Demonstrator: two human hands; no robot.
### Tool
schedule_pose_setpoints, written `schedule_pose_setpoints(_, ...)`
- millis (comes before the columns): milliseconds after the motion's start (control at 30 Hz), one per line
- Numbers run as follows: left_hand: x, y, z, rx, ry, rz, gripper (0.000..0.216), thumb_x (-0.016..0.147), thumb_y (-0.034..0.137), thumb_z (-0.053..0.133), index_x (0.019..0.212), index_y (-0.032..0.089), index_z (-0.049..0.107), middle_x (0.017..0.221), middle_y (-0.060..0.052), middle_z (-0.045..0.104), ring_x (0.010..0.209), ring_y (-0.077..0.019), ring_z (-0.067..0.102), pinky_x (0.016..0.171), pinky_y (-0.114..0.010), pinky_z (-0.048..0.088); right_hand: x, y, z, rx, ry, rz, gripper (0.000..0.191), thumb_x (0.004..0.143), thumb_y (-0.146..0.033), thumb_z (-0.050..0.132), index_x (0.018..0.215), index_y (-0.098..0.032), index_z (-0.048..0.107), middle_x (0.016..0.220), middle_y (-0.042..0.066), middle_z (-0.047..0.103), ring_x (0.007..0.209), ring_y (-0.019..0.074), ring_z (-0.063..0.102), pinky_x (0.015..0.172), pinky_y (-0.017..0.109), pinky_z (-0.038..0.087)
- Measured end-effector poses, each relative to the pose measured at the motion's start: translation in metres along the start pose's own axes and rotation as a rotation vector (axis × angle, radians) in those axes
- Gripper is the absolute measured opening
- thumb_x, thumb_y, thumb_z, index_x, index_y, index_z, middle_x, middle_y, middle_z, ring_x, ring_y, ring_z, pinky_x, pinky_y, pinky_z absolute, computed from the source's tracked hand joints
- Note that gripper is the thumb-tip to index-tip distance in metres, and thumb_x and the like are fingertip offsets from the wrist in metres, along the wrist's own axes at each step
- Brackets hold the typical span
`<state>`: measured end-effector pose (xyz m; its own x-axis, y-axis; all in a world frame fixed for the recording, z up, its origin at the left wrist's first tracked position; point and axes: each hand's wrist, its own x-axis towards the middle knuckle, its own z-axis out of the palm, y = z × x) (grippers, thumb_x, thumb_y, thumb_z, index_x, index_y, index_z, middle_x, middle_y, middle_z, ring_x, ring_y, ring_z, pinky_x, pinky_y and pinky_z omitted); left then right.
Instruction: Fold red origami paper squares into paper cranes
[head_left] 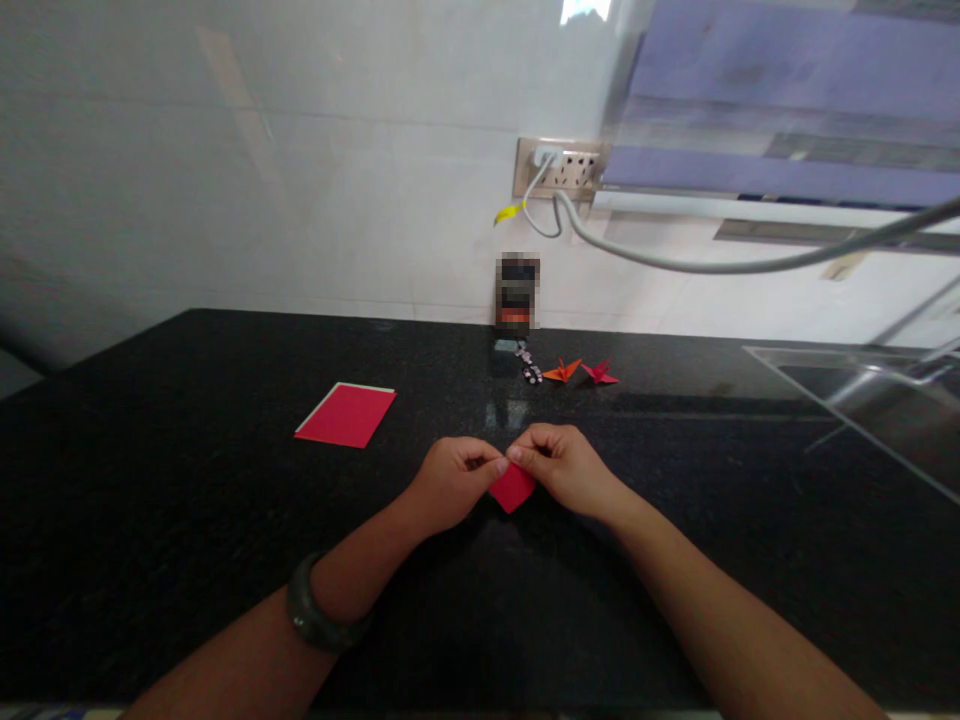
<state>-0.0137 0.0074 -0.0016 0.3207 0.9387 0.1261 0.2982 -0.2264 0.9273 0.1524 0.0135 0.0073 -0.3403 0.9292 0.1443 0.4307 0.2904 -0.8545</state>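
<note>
Left forearm [240, 635] and right forearm [720, 600] nearest, entering at 8 and 4 o'clock of the red paper [511, 489]. Black counter [187, 540] takes up the lower view; pale wall [315, 200] behind, toward 12. Purple panel [795, 70] at 1. Sink [892, 400] between 2 and 3, cut off by frame. Left hand [454, 487] at 9: thumb and fingers pinched closed on the paper's upper left. Right hand [568, 468] at 3: same pinch, upper right; fingertips nearly meet at 12. Paper is diamond-shaped, one corner toward 6; counter contact unclear. Red square [349, 415] with white edging flat at 10, well apart. Socket [577, 170] at 12, plug in. Pixelated object [517, 293] also 12, against wall. Bangle [301, 605] on left wrist, 8. Orange crane [562, 371] and red crane [600, 373] side by side at 1.
</note>
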Motion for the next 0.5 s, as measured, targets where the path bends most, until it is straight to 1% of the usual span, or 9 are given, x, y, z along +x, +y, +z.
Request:
schedule_pose_setpoints(100, -0.001, -0.001, -0.002, 0.019, 0.04, 0.036, 0.018, 0.072, 0.026, 0.055, 0.065, 0.013, 0.066, 0.06, -0.003, 0.065, 0.056, -0.0129, 0.056, 0.053, -0.022, 0.042, 0.001, 0.003, 0.006, 0.015, 0.028, -0.015, 0.02, 0.078, -0.027, 0.05, 0.065, -0.014, 0.057, 0.059, 0.0, 0.054, 0.055, 0.0104, 0.048, 0.054, 0.022, 0.038)
schedule_pose_setpoints(200, -0.001, 0.0, -0.002, 0.048, 0.089, 0.055, 0.018, 0.072, 0.025, 0.054, 0.066, 0.013, 0.066, 0.06, -0.002, 0.064, 0.056, -0.0126, 0.056, 0.053, -0.021, 0.042, 0.002, 0.003, 0.009, -0.024, 0.053, -0.064, 0.019, 0.08, -0.025, 0.047, 0.067, -0.015, 0.056, 0.061, 0.0, 0.053, 0.058, 0.011, 0.048, 0.056, 0.023, 0.039)
schedule_pose_setpoints(333, -0.002, 0.002, -0.001, 0.088, 0.144, 0.073, 0.017, 0.072, 0.023, 0.055, 0.065, 0.013, 0.066, 0.059, -0.002, 0.064, 0.056, -0.0121, 0.056, 0.053, -0.021, 0.041, 0.0, -0.002, 0.009, -0.085, 0.071, -0.082, 0.019, 0.08, -0.023, 0.045, 0.065, -0.016, 0.054, 0.061, 0.0, 0.052, 0.059, 0.0113, 0.048, 0.057, 0.023, 0.038)
schedule_pose_setpoints(500, -0.002, 0.001, -0.002, 0.06, 0.151, 0.061, 0.019, 0.072, 0.025, 0.054, 0.066, 0.013, 0.066, 0.061, -0.003, 0.064, 0.056, -0.0129, 0.057, 0.053, -0.022, 0.042, -0.001, -0.008, 0.01, -0.185, 0.088, -0.118, 0.019, 0.081, -0.02, 0.044, 0.064, -0.016, 0.052, 0.062, -0.001, 0.051, 0.059, 0.0111, 0.047, 0.058, 0.023, 0.038)
